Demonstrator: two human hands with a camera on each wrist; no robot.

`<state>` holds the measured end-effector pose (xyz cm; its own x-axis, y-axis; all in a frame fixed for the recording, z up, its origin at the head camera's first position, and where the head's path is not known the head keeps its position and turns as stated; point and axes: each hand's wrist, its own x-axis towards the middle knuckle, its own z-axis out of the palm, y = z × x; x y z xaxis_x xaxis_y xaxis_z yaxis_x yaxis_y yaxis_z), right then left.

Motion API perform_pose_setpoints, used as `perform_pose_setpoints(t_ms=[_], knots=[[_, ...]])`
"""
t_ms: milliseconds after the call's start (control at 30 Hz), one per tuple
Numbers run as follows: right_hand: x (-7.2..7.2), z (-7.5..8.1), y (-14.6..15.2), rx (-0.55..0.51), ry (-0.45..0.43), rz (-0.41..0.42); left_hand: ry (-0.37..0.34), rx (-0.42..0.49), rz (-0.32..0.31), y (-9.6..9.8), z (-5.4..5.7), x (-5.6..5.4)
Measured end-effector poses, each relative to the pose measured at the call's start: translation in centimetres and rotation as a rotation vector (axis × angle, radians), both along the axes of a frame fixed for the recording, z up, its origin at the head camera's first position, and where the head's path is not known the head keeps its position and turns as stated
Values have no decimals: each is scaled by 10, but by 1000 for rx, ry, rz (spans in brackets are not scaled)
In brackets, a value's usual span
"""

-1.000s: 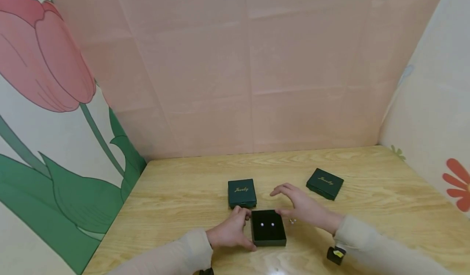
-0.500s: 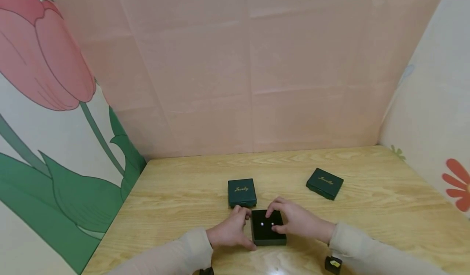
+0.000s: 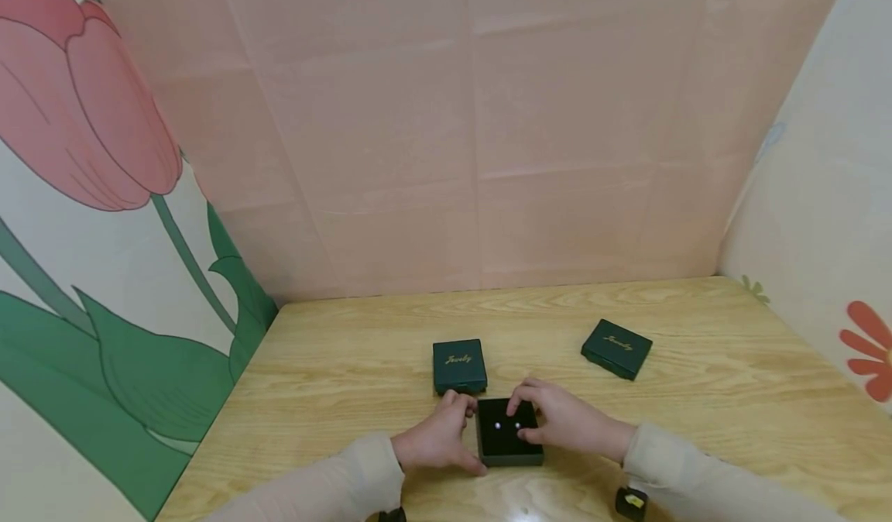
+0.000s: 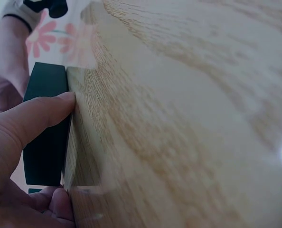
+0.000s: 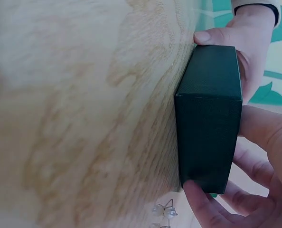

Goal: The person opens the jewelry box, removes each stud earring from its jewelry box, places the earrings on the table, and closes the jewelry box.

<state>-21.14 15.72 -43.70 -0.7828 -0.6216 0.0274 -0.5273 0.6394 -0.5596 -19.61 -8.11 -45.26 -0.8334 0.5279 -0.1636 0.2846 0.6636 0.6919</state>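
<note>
Box point(image 5: 207, 142) dark green, black inside, two pale studs point(image 3: 498, 426); left hand point(image 3: 440, 437) gripping it, right hand point(image 3: 560, 420) grasp unclear.

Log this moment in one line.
Left fingers: holding open square green box | Right fingers: over black lining | Inside: two round white studs

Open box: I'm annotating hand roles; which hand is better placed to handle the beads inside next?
Likely right: the right hand is over the open box, its thumb beside the right bead, while the left hand holds the box's left side.
</note>
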Motion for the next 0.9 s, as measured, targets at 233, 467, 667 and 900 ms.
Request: perform_pose_setpoints(t_ms=[233,467,667,900], knots=[[-2,1,-2,-6,-11,0,-4,8,11,1,2,1],[-2,0,-2,-9,5,16,-23,20,10,0,1,1],[-2,0,-3,0,-3,13,-22,24,12,0,2,1],[-3,1,-3,-1,-3,16,-18,13,10,0,2,1]])
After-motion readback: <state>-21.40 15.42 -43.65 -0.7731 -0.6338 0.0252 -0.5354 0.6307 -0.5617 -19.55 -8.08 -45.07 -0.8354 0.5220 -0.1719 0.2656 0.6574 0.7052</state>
